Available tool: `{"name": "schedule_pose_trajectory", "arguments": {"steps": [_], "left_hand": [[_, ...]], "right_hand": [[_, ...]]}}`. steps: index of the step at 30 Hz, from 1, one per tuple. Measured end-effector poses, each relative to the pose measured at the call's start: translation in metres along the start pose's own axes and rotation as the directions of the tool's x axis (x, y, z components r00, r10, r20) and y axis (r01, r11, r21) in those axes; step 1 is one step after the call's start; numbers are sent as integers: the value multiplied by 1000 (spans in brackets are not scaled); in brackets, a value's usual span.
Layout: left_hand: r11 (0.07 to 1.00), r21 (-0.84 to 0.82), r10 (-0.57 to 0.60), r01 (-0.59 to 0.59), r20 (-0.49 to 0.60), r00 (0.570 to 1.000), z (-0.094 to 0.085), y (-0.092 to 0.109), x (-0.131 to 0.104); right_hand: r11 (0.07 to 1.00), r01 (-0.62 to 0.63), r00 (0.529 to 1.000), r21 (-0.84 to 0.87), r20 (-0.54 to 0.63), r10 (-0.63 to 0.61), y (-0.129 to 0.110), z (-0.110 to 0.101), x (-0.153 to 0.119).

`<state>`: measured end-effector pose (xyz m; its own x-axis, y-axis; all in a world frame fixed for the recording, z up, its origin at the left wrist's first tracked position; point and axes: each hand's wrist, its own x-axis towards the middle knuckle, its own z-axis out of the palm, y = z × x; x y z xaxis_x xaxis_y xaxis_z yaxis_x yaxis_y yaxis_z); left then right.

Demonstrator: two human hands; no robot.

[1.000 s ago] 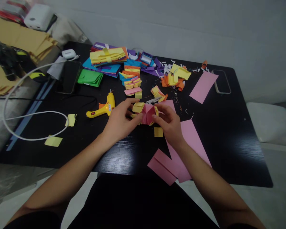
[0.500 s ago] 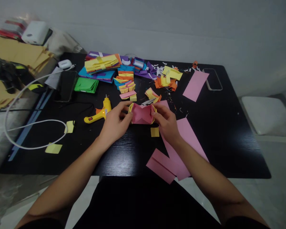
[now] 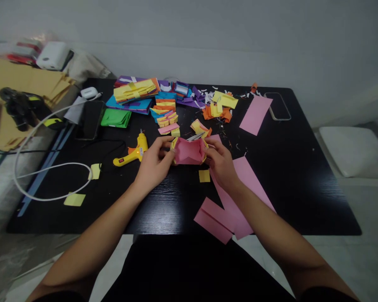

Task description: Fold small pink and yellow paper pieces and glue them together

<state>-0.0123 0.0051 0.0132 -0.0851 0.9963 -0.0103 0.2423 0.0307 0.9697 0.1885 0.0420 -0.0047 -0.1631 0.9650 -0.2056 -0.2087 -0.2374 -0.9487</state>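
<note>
Between my two hands is a small folded paper box (image 3: 189, 152), pink inside with yellow ends. My left hand (image 3: 156, 161) pinches its left yellow end, thumb in front and fingers behind. On the other side my right hand (image 3: 221, 162) grips the right end the same way. Scissors (image 3: 195, 136) lie just behind the box, partly hidden by it. A yellow hot glue gun (image 3: 135, 150) rests left of my left hand. Below the box is a small yellow paper square (image 3: 204, 175). Large pink paper sheets (image 3: 248, 180) lie under and beside my right forearm.
Stacks of folded coloured paper (image 3: 135, 92), a green paper bundle (image 3: 116, 118) and paper scraps (image 3: 222, 102) cover the back of the black table (image 3: 302, 188). A phone (image 3: 277, 107) lies at back right. A white cable (image 3: 50, 199) loops on the left.
The box's pink inside looks wider and more open at the middle, with my hands still at both ends. The whole view has shifted slightly.
</note>
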Motion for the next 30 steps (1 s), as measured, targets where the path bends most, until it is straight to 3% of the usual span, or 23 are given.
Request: {"name": "schedule_pose_trajectory", "arguments": {"steps": [4, 9, 18, 24, 30], "left_hand": [[1000, -9, 7, -8, -12, 1000, 0, -1, 0], [997, -74, 36, -34, 21, 999, 4, 0, 0], [979, -191, -47, 76, 154, 987, 15, 0, -4], [990, -108, 97, -91, 54, 994, 13, -4, -4], [975, 80, 186, -206, 204, 961, 3, -2, -4]], "right_hand": [[1000, -4, 1000, 22, 1, 4, 0, 0, -1], [996, 86, 996, 11, 25, -86, 0, 3, -4], [989, 135, 984, -53, 123, -127, 0, 5, -6], [974, 222, 972, -48, 96, -216, 3, 3, -5], [915, 359, 931, -185, 145, -336, 5, 5, -13]]}}
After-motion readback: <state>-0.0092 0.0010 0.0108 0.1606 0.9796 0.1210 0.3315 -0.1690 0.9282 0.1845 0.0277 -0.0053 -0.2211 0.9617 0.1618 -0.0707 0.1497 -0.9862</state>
